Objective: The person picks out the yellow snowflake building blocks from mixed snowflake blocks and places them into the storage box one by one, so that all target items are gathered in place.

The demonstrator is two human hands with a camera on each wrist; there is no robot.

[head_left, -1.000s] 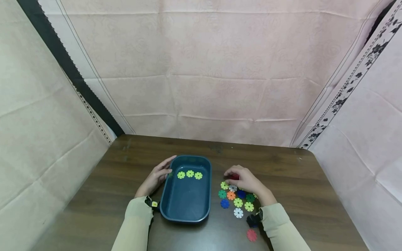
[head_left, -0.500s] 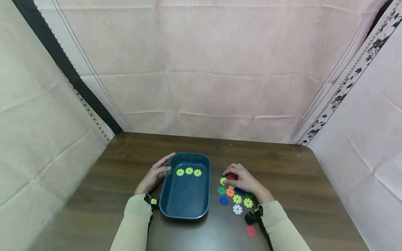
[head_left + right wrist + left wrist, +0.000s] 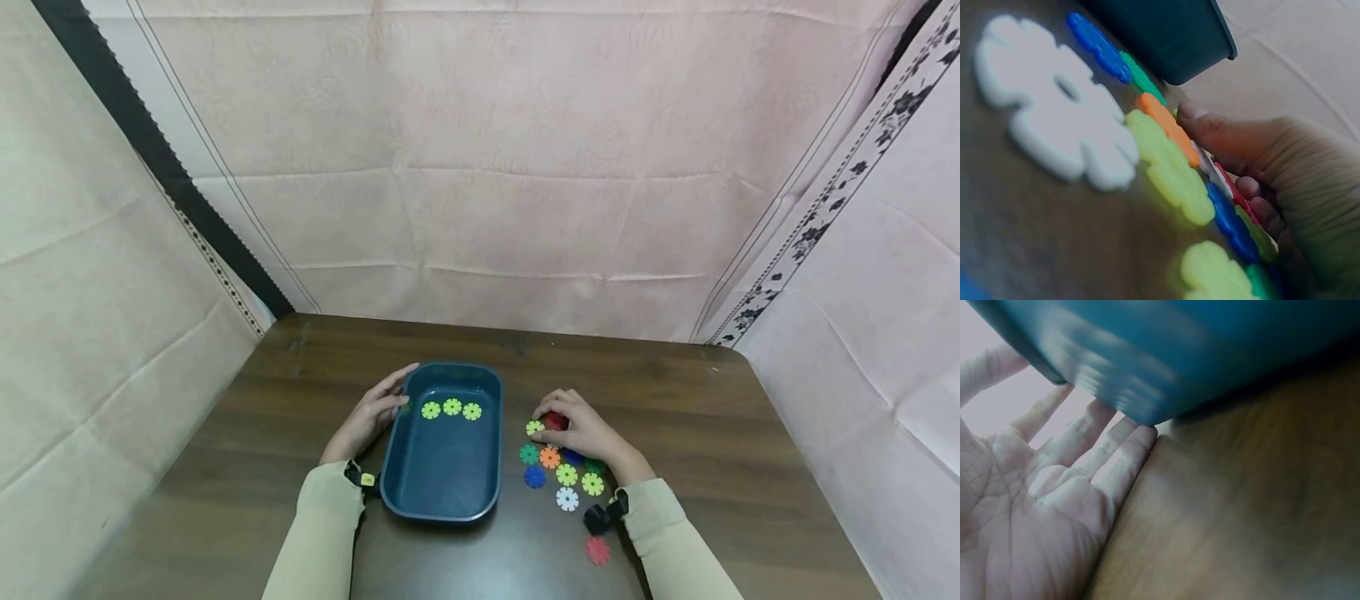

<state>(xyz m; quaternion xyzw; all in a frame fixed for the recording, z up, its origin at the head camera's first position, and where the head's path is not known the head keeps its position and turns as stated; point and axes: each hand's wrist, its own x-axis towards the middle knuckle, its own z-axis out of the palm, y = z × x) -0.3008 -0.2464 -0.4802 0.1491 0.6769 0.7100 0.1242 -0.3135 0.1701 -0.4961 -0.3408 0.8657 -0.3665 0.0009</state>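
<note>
Pale creased cloth (image 3: 487, 167) screens a bench (image 3: 637, 383) with dark, streaky wood grain and a dull sheen. On it, between the bench's left and right edges, sits a blue tray (image 3: 450, 467), deep-walled, smooth, with rounded corners. Three yellow-green discs (image 3: 452, 407) lie in a row across its floor, nearer its far edge. The left hand (image 3: 367, 421) rests at the tray's far left corner, fingers extended against the outer wall and thumb at the rim.

Beyond the tray's right edge, the right hand (image 3: 577, 425) has its grip bent over a yellow-green disc (image 3: 535, 427), which thumb and forefinger seem to pinch by opposite edges; how firmly, I can't tell. Beneath that hand a red disc (image 3: 556, 421) is partly covered. Green, orange, blue and white discs cluster nearby, flower-shaped with notched, rounded lobes; the white disc (image 3: 1054, 100) shows a central hole.

Each disc should be light and stiff, probably hard plastic, slightly slippery and not fragile; the notched edge looks the best hold. The tray, likely light too, could slide unless steadied by its rim.
</note>
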